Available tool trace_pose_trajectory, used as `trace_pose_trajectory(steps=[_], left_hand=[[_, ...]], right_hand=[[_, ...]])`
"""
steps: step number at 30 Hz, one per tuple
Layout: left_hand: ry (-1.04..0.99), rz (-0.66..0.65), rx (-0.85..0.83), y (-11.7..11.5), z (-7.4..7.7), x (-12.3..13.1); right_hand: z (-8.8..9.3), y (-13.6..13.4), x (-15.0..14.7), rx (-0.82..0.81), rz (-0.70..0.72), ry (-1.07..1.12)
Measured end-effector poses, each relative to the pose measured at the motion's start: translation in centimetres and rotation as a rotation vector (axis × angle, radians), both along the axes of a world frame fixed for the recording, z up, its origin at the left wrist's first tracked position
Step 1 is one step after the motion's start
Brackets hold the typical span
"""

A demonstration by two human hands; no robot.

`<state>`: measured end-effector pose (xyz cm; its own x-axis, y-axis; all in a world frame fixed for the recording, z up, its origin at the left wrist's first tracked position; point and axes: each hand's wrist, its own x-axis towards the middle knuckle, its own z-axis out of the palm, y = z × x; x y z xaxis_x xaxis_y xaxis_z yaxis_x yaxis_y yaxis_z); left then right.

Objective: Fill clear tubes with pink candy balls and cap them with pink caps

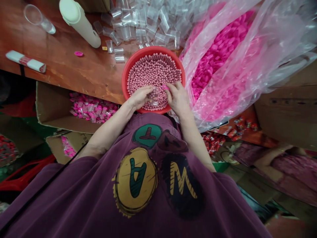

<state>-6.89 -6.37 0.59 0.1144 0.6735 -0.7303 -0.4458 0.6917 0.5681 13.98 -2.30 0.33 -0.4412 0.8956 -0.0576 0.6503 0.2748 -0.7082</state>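
Note:
A red bowl (128, 67) full of small pink balls (153, 71) sits at the near edge of a brown wooden table (74, 71). My left hand (140, 97) is over the bowl's near side, fingers closed round a small clear plastic tube (155, 96) with pink balls in it. My right hand (177, 97) is just to its right, pinching a bright pink cap (164, 87) at the tube's top.
Several empty clear tubes (146, 19) are heaped behind the bowl. A clear bag of pink caps (220, 56) lies to the right. A white cylinder (79, 21) and a loose pink cap (78, 53) lie at the left. A cardboard box of filled tubes (91, 109) stands below the table edge.

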Motion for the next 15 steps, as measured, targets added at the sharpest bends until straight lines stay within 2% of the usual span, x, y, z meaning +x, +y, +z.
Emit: trace_pose_trajectory(steps=[3, 8, 15], left_hand=[[-0.063, 0.019, 0.003, -0.5, -0.1, 0.1], [-0.212, 0.058, 0.028, -1.1, 0.2, 0.4], [-0.227, 0.092, 0.054, -1.7, 0.6, 1.4]], right_hand=[[-0.8, -0.1, 0.0, 0.036, -0.055, 0.021], [-2.0, -0.8, -1.1, -0.068, -0.104, 0.259], [-1.0, -1.3, -1.5, 0.001, -0.081, 0.282]])
